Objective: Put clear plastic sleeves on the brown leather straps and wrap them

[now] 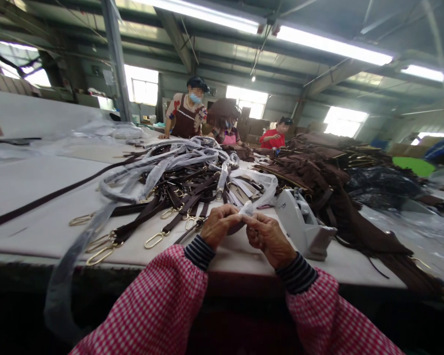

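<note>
Near the front of the table, my left hand (219,226) and my right hand (271,237) meet, fingertips pinched together. Between them is a bunched piece of clear plastic wrap (247,209). A small dark part shows just beneath the fingers; I cannot make out what it is. To the left lie dark brown straps (136,217) with gold-coloured metal clasps (155,240). Just behind my hands rests an open plastic bag (270,185) around pale strips. A grey-white device like a tape dispenser (299,222) stands right of my right hand.
Plastic-wrapped straps (114,182) heap over the middle of the table; one plastic sleeve (61,291) hangs off the front edge. Brown fabric pieces (329,187) pile up at the right, beside crumpled clear plastic (410,231). Several people, one in a brown apron (185,121), are across the table.
</note>
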The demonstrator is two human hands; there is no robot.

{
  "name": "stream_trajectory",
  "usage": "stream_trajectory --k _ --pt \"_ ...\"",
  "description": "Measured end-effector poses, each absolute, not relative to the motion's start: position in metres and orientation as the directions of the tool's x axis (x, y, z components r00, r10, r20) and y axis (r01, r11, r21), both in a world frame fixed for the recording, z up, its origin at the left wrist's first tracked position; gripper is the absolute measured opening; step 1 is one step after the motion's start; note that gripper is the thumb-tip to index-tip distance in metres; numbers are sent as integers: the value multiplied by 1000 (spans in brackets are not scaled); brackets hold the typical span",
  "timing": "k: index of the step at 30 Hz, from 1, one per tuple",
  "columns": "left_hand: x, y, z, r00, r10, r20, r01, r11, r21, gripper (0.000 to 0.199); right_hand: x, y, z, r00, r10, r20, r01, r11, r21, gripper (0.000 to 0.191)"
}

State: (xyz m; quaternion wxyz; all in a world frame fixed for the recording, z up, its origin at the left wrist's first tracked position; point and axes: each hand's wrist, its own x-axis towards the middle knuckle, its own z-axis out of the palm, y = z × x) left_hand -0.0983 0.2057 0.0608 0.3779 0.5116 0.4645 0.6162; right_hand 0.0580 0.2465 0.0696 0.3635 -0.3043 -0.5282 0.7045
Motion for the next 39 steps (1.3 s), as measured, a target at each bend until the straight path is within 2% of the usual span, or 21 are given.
stream_trajectory --k 5,13,17,21,26,33,39 --pt "-99 203 63 -184 946 266 36 -264 964 23 62 245 67 -535 842 -60 -186 -187 -965 54" --pt "-97 206 63 -209 914 349 140 -325 935 28 59 246 62 -475 880 21 -175 -70 -982 53" --pt "-98 208 60 -219 929 299 -15 -310 951 33 63 249 69 -553 832 38 -172 -70 -983 49" --pt "-97 211 57 -223 950 218 -199 -263 944 40 71 255 81 -628 778 15 -90 -53 -995 42" --pt "-96 209 59 -244 946 212 -250 -273 929 42 75 265 84 -666 745 -32 -19 -60 -998 43" --pt "-96 205 64 -150 978 148 -440 -200 876 42 66 266 73 -676 736 -42 -150 -193 -970 42" --pt "-101 207 60 -170 974 148 -462 -212 861 41 52 256 78 -620 784 -30 -216 -208 -954 43"
